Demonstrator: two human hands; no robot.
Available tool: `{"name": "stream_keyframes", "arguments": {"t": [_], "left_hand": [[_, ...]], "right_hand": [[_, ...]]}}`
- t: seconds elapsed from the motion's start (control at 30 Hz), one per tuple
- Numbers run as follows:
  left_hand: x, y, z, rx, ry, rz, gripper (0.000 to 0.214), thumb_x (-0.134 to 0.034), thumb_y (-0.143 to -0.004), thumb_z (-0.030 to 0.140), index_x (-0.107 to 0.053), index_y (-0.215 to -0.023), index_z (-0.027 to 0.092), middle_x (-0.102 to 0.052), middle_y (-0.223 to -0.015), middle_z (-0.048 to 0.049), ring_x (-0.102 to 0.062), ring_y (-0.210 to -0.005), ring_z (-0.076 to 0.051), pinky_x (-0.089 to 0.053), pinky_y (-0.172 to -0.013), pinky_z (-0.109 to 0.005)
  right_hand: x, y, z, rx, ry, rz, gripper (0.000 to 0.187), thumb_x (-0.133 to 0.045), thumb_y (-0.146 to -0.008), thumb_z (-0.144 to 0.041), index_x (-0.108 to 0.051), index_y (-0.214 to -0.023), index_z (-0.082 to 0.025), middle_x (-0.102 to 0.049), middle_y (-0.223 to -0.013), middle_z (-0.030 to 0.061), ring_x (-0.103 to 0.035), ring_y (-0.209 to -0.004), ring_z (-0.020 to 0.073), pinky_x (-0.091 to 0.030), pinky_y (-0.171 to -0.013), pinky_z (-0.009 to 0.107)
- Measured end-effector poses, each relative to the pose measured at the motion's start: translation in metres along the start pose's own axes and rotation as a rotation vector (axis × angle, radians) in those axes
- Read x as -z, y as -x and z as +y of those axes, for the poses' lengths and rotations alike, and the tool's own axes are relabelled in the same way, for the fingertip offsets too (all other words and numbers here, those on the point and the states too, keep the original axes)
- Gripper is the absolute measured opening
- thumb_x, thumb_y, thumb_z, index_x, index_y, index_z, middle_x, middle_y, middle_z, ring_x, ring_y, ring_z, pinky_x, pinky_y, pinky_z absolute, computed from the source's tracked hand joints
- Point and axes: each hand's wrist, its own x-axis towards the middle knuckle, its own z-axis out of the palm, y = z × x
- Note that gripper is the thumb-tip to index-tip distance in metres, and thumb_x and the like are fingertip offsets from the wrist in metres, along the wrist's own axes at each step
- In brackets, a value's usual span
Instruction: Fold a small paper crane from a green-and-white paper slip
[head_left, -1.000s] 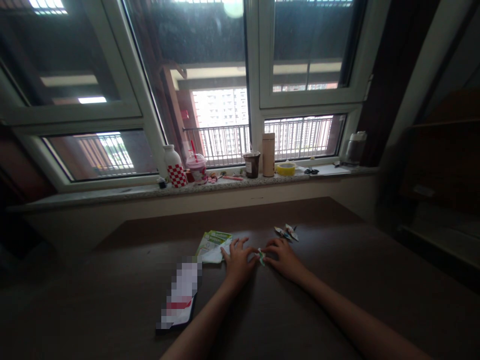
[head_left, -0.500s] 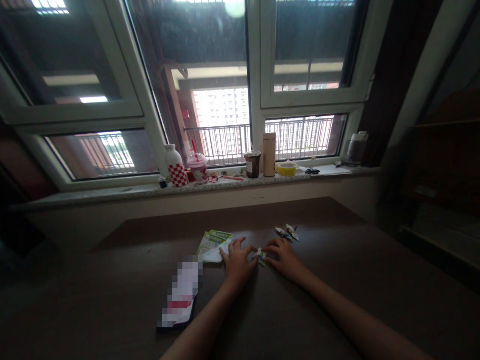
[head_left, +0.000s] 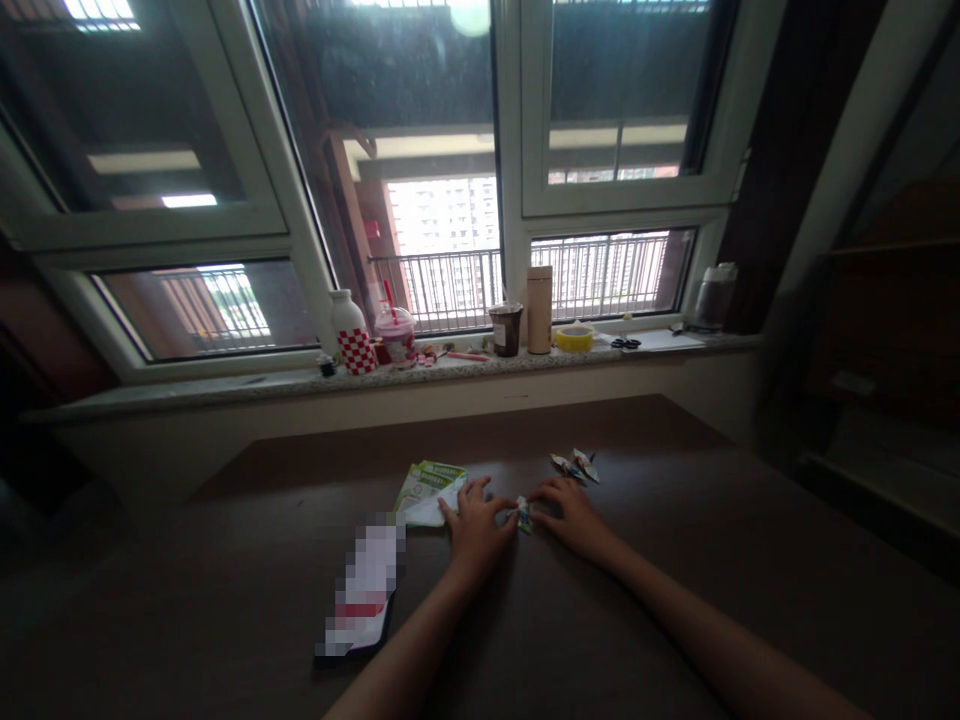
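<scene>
Head view, left to right: a flat, dark-edged rectangular object [head_left: 360, 590] with a blurred white-and-red face lies on the dark brown surface [head_left: 225, 600], near fanned green-and-white printed sheets [head_left: 427, 500]. The left hand [head_left: 478, 525], wrist low, seems to pinch the left edge of a small, crumpled white, green and blue piece [head_left: 523, 515]. That piece shows more blue than a second ago, suggesting it has been turned or reshaped. The right hand [head_left: 574, 518] angles in opposite, fingers curled; whether it grips is unclear. Beyond lie pointed, multicoloured folded pieces [head_left: 575, 466].
</scene>
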Motion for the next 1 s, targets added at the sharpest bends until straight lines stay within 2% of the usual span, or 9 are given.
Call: {"name": "stream_keyframes", "arguments": {"t": [0.2,0.5,0.7,1.0], "left_hand": [[0.0029,0.0005,0.002,0.013,-0.008,-0.031,0.018,-0.067,-0.082,0.043,-0.076,-0.097,0.041,-0.052,-0.144,-0.0032,-0.035,-0.139,-0.033,-0.004,-0.111,-0.075],[0.0023,0.0014,0.0014,-0.014,-0.013,0.001,0.017,-0.067,-0.083,0.043,-0.077,-0.097,0.042,-0.054,-0.141,-0.0029,-0.038,-0.136,-0.032,-0.004,-0.112,-0.074],[0.0019,0.0012,0.0006,-0.019,-0.026,0.001,0.017,-0.067,-0.083,0.043,-0.077,-0.096,0.042,-0.057,-0.138,-0.0021,-0.039,-0.135,-0.032,-0.004,-0.113,-0.073],[0.0041,0.0014,-0.0031,-0.063,-0.092,-0.045,0.02,-0.063,-0.086,0.045,-0.076,-0.101,0.045,-0.056,-0.142,-0.0008,-0.036,-0.138,-0.033,0.001,-0.113,-0.073]], "right_hand": [[-0.0015,-0.0033,0.0068,0.017,-0.04,0.028,0.022,-0.055,-0.093,-0.038,-0.069,-0.091,-0.021,-0.067,-0.105,0.0059,-0.055,-0.106,0.0225,-0.041,-0.098,0.038],[-0.0039,-0.0024,0.0088,0.103,-0.004,0.044,0.008,-0.062,-0.086,-0.02,-0.07,-0.089,-0.02,-0.069,-0.103,0.0064,-0.056,-0.104,0.023,-0.042,-0.097,0.038],[-0.0047,0.0001,0.0046,0.238,0.023,0.055,0.018,-0.059,-0.085,-0.011,-0.073,-0.088,-0.022,-0.069,-0.1,0.0061,-0.055,-0.105,0.0229,-0.043,-0.095,0.038],[0.0035,0.0003,0.0021,0.239,0.017,0.011,0.025,-0.059,-0.078,-0.007,-0.075,-0.087,-0.025,-0.071,-0.094,0.0041,-0.057,-0.105,0.023,-0.043,-0.097,0.04]]}}
